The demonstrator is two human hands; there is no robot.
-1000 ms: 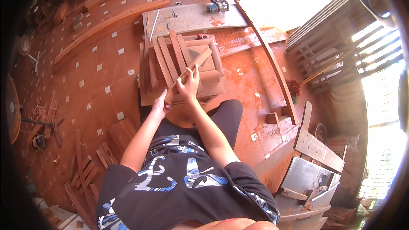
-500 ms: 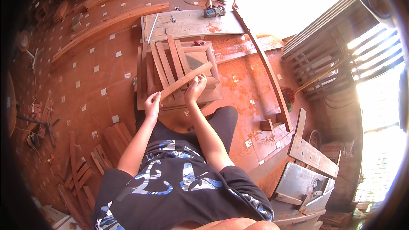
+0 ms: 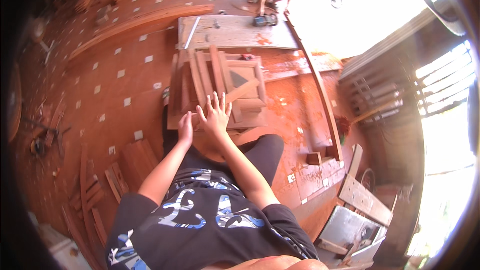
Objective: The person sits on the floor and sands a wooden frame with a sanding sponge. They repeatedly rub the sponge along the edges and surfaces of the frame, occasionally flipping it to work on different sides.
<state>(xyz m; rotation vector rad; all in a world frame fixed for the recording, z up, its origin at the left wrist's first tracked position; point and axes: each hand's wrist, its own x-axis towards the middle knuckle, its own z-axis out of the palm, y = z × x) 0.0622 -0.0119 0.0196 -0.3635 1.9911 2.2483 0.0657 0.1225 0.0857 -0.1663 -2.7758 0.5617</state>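
Note:
My left hand is closed on the near left end of a flat wooden strip. The strip slants up to the right, and its middle is hidden behind my right hand. That hand lies over the strip with its fingers stretched out and spread. Beyond both hands, several narrow wooden slats lie side by side on a framed wooden panel. A dark triangular piece shows on the panel between the slats and the strip.
A low board behind the panel carries a blue power tool under another person's hand. A long beam runs along the right over sawdust. Timber offcuts lie at lower left; a metal-topped machine stands at lower right.
My right hand has let go of the strip's far part, slid back toward my left hand and spread its fingers. My left hand still grips the near end. The view has shifted slightly.

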